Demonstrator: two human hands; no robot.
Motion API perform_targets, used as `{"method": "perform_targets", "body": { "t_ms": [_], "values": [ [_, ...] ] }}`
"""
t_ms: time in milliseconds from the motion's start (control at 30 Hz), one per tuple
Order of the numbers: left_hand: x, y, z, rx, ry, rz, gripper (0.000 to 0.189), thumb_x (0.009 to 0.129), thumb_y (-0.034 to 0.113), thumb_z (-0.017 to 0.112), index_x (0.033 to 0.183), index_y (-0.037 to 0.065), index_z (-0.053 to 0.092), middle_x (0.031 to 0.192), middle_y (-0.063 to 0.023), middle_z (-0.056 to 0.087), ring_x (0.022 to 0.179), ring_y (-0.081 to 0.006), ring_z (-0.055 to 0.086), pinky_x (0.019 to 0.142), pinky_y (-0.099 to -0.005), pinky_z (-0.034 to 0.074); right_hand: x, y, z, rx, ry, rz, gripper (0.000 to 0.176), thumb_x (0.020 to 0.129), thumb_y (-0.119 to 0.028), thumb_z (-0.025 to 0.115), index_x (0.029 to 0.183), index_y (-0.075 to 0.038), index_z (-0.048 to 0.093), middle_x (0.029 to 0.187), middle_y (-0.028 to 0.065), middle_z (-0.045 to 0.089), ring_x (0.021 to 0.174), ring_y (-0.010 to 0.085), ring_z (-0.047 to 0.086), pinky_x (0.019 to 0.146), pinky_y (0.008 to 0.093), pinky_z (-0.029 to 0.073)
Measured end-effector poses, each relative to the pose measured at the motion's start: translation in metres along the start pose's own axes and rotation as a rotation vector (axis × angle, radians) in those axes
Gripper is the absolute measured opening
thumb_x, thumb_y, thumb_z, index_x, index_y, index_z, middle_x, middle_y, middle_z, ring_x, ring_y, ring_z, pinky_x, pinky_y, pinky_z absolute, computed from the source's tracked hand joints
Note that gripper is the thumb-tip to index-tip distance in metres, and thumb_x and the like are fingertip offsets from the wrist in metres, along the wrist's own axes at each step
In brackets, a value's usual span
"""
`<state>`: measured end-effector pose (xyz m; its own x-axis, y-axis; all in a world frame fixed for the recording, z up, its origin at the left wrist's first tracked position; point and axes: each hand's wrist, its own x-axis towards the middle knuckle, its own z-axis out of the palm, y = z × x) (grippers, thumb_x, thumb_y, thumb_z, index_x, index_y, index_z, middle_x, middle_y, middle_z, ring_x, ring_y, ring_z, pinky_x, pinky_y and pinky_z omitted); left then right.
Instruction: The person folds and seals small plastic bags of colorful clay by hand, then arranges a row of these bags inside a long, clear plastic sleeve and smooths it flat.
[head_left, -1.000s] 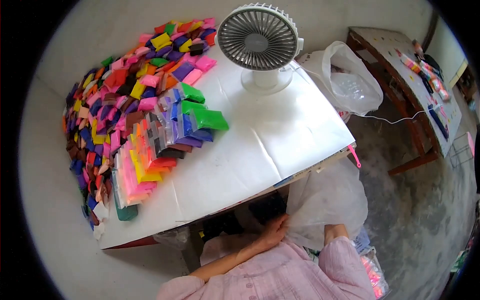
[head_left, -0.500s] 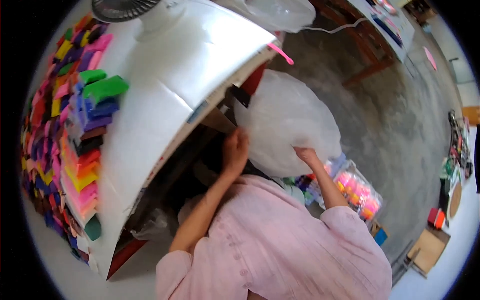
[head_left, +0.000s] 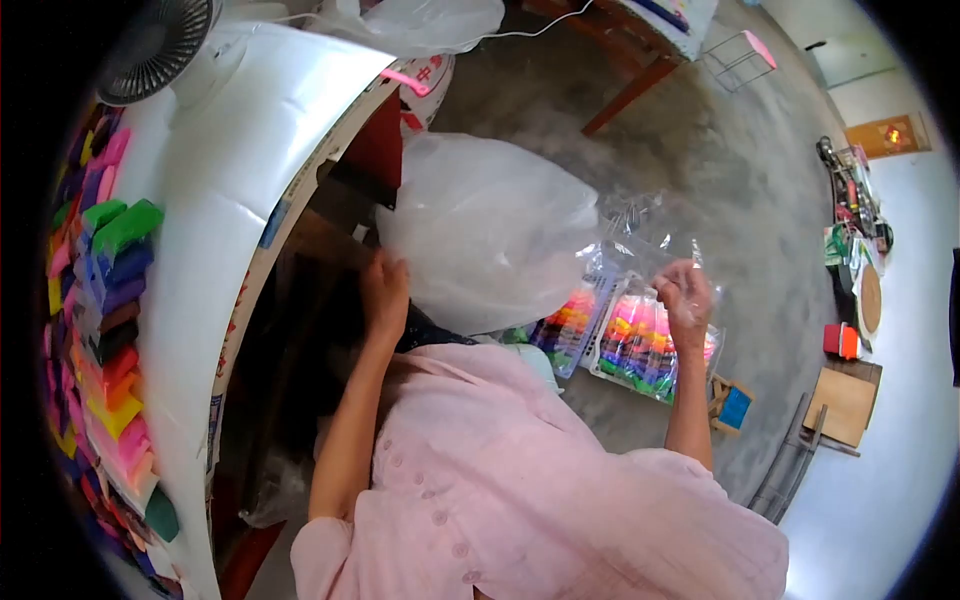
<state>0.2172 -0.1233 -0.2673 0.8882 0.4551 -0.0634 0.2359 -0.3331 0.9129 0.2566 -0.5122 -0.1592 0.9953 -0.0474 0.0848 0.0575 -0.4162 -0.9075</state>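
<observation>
A large, puffed-out translucent white plastic bag (head_left: 490, 225) stands on the floor in front of my body. My left hand (head_left: 384, 295) is closed at the bag's left edge, beside the table, with its fingers curled on the plastic. Off to the right, my right hand (head_left: 687, 295) is raised with thumb and fingers pinched on thin clear plastic film (head_left: 640, 225). Below it on the floor lie clear packs of colourful clay-like bars (head_left: 635, 340), pink, orange, purple and green. Part of the packs is hidden behind my right hand and forearm.
On my left is a white-topped table (head_left: 270, 110) with stacked coloured blocks (head_left: 120, 330) and a fan (head_left: 155, 50). A wooden-legged table (head_left: 630, 95) stands at the back. A small blue-topped wooden stool (head_left: 735, 405) and a box-like board (head_left: 840, 405) are at right.
My right hand has left the white bag and moved right, over the colourful packs, now with clear film in its fingers. My left hand remains at the bag's edge. The view has turned right.
</observation>
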Motion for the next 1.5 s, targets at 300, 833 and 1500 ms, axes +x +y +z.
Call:
{"method": "perform_targets", "body": {
  "t_ms": [300,833,1500],
  "values": [
    [-0.041,0.117,-0.05,-0.467,-0.381,-0.109,0.08,0.088,0.047,0.067,0.146,0.002,0.034,0.132,-0.0155,0.052,0.115,-0.0249,0.057,0.093,-0.035,0.047,0.003,-0.122,0.037,0.429,-0.203,-0.287,0.024,0.074,-0.006,0.076,0.086,-0.002,0.056,0.08,0.0128,0.058,0.073,0.0185,0.055,0.063,0.0274,0.045],
    [-0.095,0.192,-0.135,-0.457,0.277,0.229,0.082,0.088,0.017,0.069,0.151,0.006,0.018,0.12,-0.0155,0.054,0.093,-0.0175,0.057,0.082,-0.031,0.05,-0.014,-0.201,0.147,0.85,-0.779,-0.414,0.017,0.08,0.007,0.071,0.094,0.001,0.063,0.095,0.0172,0.063,0.076,0.0161,0.062,0.06,0.0243,0.051],
    [-0.098,0.226,-0.282,0.222,0.771,0.467,0.015,0.093,0.005,0.055,0.105,-0.001,0.062,0.087,-0.0203,0.066,0.073,-0.0358,0.064,0.064,-0.0387,0.049,-0.047,-0.335,0.212,-0.162,-0.19,-1.163,0.093,0.069,-0.02,0.085,0.145,-0.001,0.034,0.138,0.0221,0.048,0.126,0.0361,0.049,0.098,0.0436,0.044]
  ]
}}
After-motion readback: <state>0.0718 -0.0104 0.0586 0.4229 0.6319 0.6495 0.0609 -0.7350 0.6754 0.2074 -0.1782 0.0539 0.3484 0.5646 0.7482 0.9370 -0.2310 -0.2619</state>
